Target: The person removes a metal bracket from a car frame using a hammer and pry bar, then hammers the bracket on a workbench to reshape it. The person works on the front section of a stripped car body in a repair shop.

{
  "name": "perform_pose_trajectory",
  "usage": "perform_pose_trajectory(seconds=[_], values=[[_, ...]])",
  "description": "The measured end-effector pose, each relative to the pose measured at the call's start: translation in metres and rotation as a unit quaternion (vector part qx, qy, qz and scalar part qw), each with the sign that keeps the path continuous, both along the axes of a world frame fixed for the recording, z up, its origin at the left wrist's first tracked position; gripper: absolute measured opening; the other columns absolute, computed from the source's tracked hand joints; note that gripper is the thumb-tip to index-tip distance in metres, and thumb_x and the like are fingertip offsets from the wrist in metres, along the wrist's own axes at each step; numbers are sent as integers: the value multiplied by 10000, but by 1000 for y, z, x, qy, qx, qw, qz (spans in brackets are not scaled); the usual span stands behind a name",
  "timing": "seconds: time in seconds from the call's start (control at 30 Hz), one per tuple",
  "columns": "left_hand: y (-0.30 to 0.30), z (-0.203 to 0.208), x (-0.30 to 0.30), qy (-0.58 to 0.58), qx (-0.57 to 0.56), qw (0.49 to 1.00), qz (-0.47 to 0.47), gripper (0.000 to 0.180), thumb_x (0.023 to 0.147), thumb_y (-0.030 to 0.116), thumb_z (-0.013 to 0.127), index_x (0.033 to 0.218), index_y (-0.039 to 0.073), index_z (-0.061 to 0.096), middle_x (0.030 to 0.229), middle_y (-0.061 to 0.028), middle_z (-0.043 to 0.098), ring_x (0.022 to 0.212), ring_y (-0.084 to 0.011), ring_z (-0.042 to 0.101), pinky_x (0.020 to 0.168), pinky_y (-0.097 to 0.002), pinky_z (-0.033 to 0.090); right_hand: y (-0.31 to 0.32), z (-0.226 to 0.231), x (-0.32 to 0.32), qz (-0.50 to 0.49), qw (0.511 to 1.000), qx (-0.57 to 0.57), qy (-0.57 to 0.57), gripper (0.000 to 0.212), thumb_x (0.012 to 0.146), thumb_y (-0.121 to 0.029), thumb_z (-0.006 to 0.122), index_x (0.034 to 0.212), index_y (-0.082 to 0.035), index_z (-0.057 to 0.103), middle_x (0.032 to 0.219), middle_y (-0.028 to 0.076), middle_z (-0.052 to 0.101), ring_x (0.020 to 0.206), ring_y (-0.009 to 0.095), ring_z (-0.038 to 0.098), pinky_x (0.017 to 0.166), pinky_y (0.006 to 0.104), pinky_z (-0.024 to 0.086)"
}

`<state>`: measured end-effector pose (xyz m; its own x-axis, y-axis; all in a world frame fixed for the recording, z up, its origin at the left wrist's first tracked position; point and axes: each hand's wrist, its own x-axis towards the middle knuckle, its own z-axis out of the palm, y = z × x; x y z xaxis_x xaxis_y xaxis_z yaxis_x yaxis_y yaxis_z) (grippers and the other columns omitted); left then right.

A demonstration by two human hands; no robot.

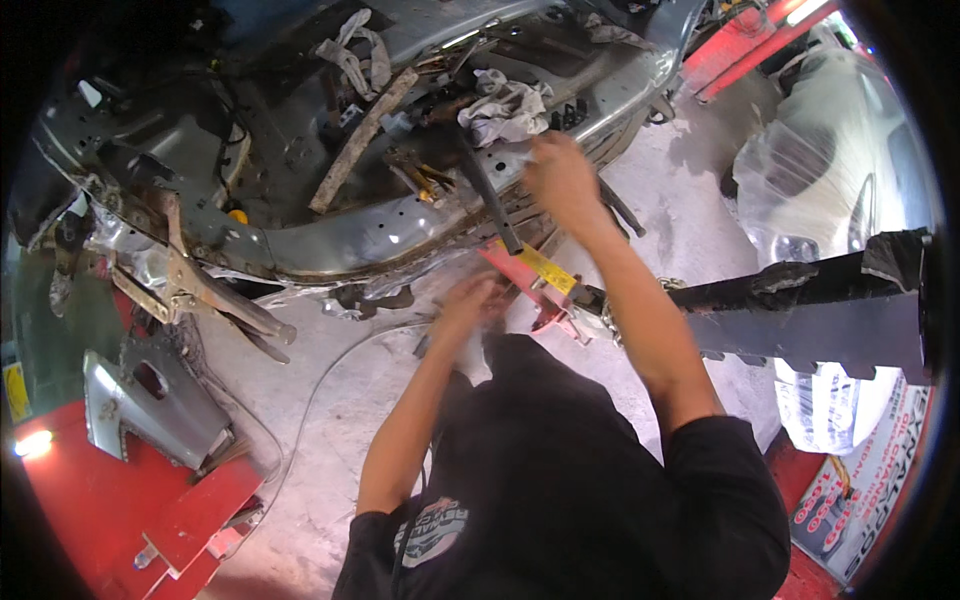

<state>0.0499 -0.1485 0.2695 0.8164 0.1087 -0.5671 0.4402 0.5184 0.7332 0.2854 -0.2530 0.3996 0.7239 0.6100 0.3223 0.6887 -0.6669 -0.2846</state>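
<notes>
My right hand (562,182) is closed in a fist above the edge of the grey car body panel (330,245). What it holds, if anything, is hidden. A dark metal bar (490,195) slants down just left of it, and a dark rod (622,208) shows past the right side of my wrist. Lower and to the left, my left hand (470,305) is smeared by motion, so its fingers cannot be made out. Beside it is a red metal tool (530,270) with a yellow label and a chain (608,318) at its right end.
Rags (505,108), a rusty strip (362,140) and several tools lie on the car body. Locking pliers (215,290) hang at its left edge. A cut grey panel (155,400) rests on a red platform (90,500). A dark notched beam (810,310) juts in from the right.
</notes>
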Motion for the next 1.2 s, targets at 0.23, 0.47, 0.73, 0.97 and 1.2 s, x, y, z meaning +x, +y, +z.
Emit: perform_pose_trajectory(seconds=[0.23, 0.47, 0.73, 0.97, 1.2], values=[[-110, 3, 102, -55, -129, 979, -150, 470, 1016, 298, 599, 1394, 30, 519, 1155, -125, 669, 950, -232, 680, 766, -365, 576, -160, -32, 22, -164, 958, -198, 124, 202, 781, -148, 704, 910, 4, 670, 919, 248, 683, 892, 445, 671, 798, 513, 542], [-152, 4, 176, -108, -314, 936, -116, 394, 1032, 281, 561, 1330, 29, 501, 1282, -168, 592, 1076, -347, 647, 912, -503, 564, -171, -49, 16, -177, 960, -130, 173, 228, 743, -157, 710, 769, 57, 634, 871, 303, 666, 832, 483, 655, 746, 506, 527], [-178, 12, 202, -56, -339, 939, 7, 258, 1032, 162, 456, 1219, -9, 501, 1118, -164, 604, 1031, -319, 652, 875, -546, 603, -169, -43, 26, -210, 924, -231, 221, 300, 842, -260, 661, 948, 18, 695, 971, 273, 704, 899, 432, 703, 786, 504, 555], [-185, -7, 205, -46, -238, 969, -36, 352, 1026, 233, 486, 1238, -48, 505, 1092, -179, 636, 901, -327, 722, 760, -485, 648, -156, -39, 21, -222, 925, -239, 195, 253, 768, -214, 704, 884, 8, 669, 917, 265, 697, 876, 439, 687, 757, 504, 547], [-184, -10, 201, 12, -251, 968, 2, 308, 1053, 343, 463, 1163, 73, 563, 972, -93, 632, 718, -229, 663, 644, -481, 642, -155, -47, 37, -154, 900, -73, 402, 310, 828, -227, 643, 1051, -12, 652, 923, 196, 698, 837, 314, 704, 740, 465, 532]])
